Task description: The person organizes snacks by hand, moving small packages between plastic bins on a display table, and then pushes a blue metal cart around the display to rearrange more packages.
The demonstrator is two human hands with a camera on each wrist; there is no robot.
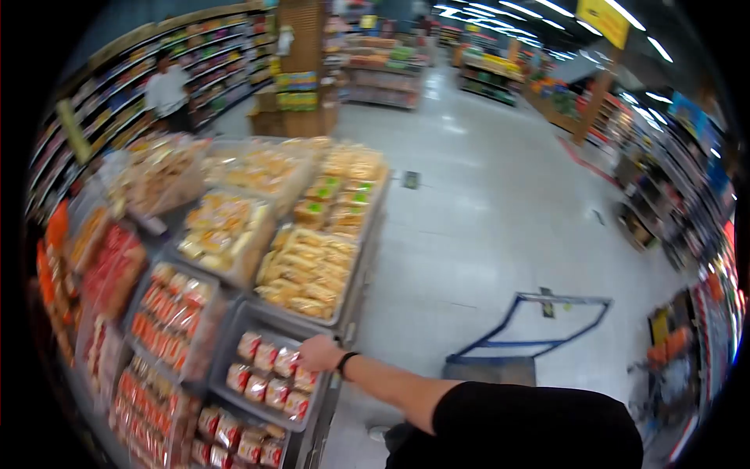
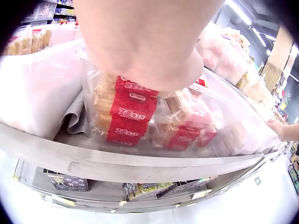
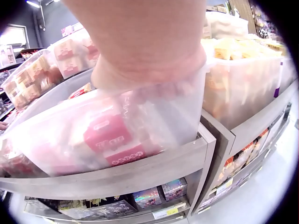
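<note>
My right hand (image 1: 318, 354) is at the right rim of a translucent plastic tub (image 3: 180, 123) filled with small red-and-white packets (image 1: 255, 388). In the right wrist view it reaches over the tub's rim, with its fingers hidden from the camera. The left hand (image 2: 154, 70) shows only in its own wrist view, large at the top, over clear bags of pale bread-like pieces with red labels (image 2: 133, 112). Its fingertips are out of sight behind the hand, so I cannot tell what it holds.
More tubs of wrapped baked goods (image 1: 308, 270) fill the stepped stand. Boxes (image 3: 147, 197) sit on a shelf beneath its grey ledge (image 2: 117, 165). A blue-framed cart (image 1: 508, 342) stands to the right on the pale floor (image 1: 484, 211). Another person (image 1: 166, 92) stands near the far shelves.
</note>
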